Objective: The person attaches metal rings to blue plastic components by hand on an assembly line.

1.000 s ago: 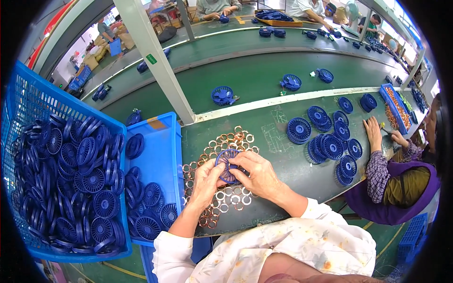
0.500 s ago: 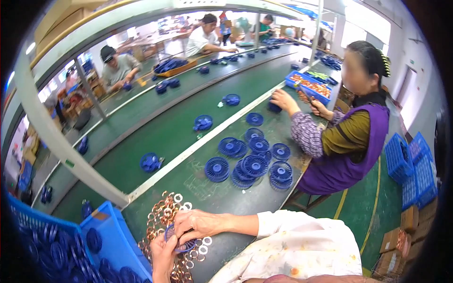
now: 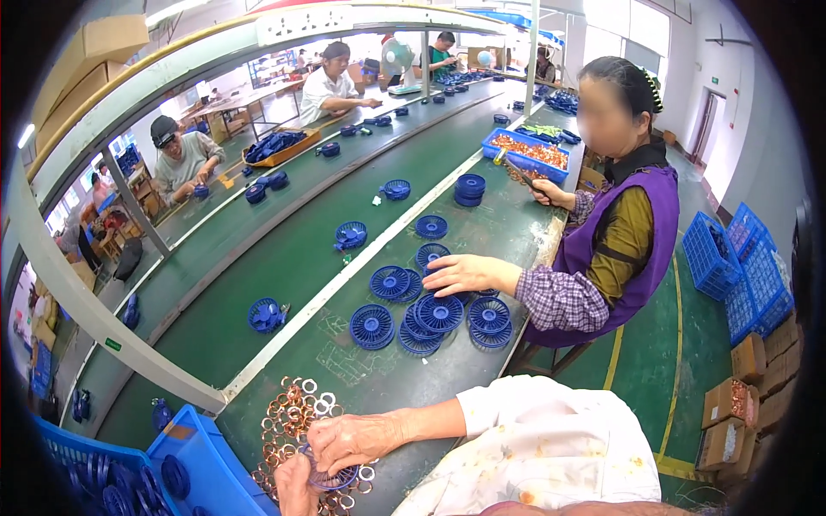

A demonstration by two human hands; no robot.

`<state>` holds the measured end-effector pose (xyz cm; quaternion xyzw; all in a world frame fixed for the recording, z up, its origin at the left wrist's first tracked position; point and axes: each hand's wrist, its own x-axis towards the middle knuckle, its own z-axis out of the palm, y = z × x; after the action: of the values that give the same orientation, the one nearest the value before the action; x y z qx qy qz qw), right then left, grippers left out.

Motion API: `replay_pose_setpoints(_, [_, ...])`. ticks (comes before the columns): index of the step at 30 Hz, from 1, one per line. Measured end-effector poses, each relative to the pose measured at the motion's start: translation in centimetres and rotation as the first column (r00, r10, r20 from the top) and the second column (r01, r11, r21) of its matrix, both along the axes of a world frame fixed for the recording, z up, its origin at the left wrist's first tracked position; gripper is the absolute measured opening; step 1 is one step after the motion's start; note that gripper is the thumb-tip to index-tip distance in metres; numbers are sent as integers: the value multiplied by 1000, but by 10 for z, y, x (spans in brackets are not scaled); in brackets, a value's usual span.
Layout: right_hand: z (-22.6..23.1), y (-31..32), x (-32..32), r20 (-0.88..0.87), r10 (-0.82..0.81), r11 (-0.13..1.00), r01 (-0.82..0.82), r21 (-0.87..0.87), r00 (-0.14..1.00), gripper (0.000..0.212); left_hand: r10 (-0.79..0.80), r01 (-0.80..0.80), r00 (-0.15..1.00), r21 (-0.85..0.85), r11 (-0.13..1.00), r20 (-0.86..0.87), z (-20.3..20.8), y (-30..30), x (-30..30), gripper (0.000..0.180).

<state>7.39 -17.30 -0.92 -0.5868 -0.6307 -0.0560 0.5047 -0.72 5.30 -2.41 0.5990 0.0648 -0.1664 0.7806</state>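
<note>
A round blue fan grille [image 3: 334, 478] lies low over the near left of the bench, between my two hands. My left hand [image 3: 297, 483] is closed on its left rim. Closed fingers of my right hand [image 3: 351, 442] press down at the grille's upper side and cover its middle; whether they also pinch something small is hidden. Around and beneath the grille spreads a pile of metal rings [image 3: 288, 421], mostly copper-coloured with some silvery ones. Several more blue grilles [image 3: 372, 325] lie in loose stacks farther along the bench.
A blue bin [image 3: 211, 464] and a blue crate [image 3: 64, 443] of blue parts stand at my left. On the right sits a co-worker, one hand [image 3: 469, 275] over the grilles, the other holding a tool. Blue fan bodies [image 3: 267, 316] lie on the green conveyor [image 3: 215, 344].
The view has shifted. The co-worker's reaching hand has come from the far stack to the nearer grilles. My hands stay on the grille, the right one's fingers now more over it.
</note>
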Motion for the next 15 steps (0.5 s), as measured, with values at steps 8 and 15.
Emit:
replay_pose_setpoints(8, [9,-6,-5,-375,-265,962,271,-38,888,42,-20,12,981,39,999,195,24,-20,1,28])
replay_pose_setpoints(15, [-12,-1,-14,-714,-78,993,-12,-120,696,67,-71,31,978,201,979,197,34,-25,-4,30])
